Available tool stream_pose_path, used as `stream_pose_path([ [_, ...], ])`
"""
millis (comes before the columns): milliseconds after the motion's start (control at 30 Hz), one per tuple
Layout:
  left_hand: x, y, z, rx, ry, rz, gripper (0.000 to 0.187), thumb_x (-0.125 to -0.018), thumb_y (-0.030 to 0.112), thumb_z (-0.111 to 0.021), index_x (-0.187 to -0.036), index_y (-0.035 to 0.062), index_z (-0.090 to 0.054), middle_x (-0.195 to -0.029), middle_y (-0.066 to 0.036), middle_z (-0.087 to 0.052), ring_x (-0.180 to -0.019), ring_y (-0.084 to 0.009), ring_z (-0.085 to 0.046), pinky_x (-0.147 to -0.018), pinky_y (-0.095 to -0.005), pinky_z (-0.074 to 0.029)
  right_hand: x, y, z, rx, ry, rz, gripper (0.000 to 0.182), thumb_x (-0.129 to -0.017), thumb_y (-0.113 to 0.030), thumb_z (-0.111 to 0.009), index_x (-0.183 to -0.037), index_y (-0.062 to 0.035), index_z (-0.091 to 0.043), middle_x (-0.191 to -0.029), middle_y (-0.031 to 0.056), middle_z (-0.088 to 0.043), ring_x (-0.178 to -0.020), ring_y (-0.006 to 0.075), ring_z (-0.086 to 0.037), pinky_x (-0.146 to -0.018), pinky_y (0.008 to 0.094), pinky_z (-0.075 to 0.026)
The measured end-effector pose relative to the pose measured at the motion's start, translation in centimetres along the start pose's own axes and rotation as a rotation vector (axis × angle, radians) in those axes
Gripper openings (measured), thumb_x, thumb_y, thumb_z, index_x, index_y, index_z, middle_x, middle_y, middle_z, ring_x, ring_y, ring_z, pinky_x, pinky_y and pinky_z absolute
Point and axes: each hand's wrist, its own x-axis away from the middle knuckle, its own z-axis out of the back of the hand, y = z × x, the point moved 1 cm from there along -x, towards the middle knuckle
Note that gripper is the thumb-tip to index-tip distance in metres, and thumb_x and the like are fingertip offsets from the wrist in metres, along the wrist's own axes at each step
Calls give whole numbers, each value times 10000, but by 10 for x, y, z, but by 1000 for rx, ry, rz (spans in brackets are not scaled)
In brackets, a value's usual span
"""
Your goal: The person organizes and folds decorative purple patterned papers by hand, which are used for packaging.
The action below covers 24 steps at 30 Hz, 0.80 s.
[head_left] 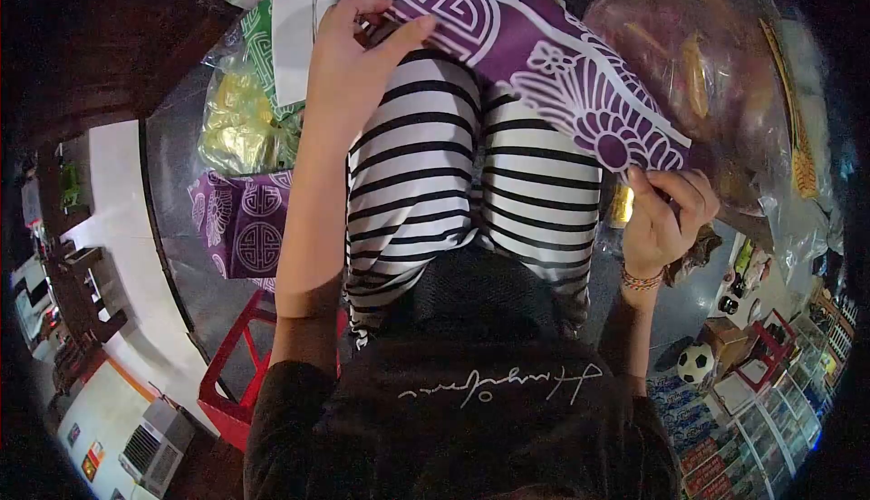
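Note:
A purple sheet [535, 43] with white floral and geometric line patterns stretches over my striped knees; it looks like folded printed paper. My left hand [358, 61] pinches its upper left end between thumb and fingers. At its lower right corner, my right hand [666, 215] grips the edge with thumb and bent fingers. Beside my left hand lies a white sheet [304, 38] over green patterned paper [258, 56]. Another purple patterned piece [245, 228] rests on the floor side, left of my left forearm.
Clear plastic bags with yellow contents [237, 120] sit at the left. A large clear plastic bag [689, 65] bulges at the right near the sheet. A red stool [237, 364] stands behind my left arm. A football [695, 363] and boxes lie at the lower right.

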Motion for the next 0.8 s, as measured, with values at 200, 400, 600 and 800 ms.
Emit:
stream_pose_path([
  [200, 14, 1, 23, 250, -86, 213, 373, -790, 139, -738, -1070, -30, -559, -815, -53, -599, -703, -111, -551, -640, -232, -452, 3, -2, -5, -41, -4, 5, 197, -643, -107, -771, -820, -190, -740, -899, -24, -598, -904, 204, -503, -808, 358, -410],
  [400, 59, -10, 49, 488, -169, 403, 268, -840, 82, -660, -1062, -30, -562, -871, -74, -621, -729, -148, -602, -645, -273, -488, 16, 8, -8, -139, -144, -129, 185, -660, -102, -773, -821, -184, -733, -1042, 18, -583, -1029, 253, -505, -871, 375, -393],
  [600, 67, -14, 51, 583, -205, 510, 225, -875, 106, -624, -1050, -22, -564, -883, -66, -623, -757, -151, -613, -627, -278, -505, 27, 22, -16, -506, -238, -545, 325, -867, -174, -575, -1174, -69, -552, -1202, 135, -519, -1220, 276, -422, -1034, 434, -335],
  [800, 45, -6, 45, 263, -240, 323, 270, -849, 146, -685, -1051, 20, -556, -864, -41, -628, -788, -89, -557, -690, -236, -486, 24, 45, -40, -1599, -134, -990, 439, -956, -266, -443, -1330, -49, -368, -1267, 102, -509, -1182, 262, -478, -1075, 460, -283],
])
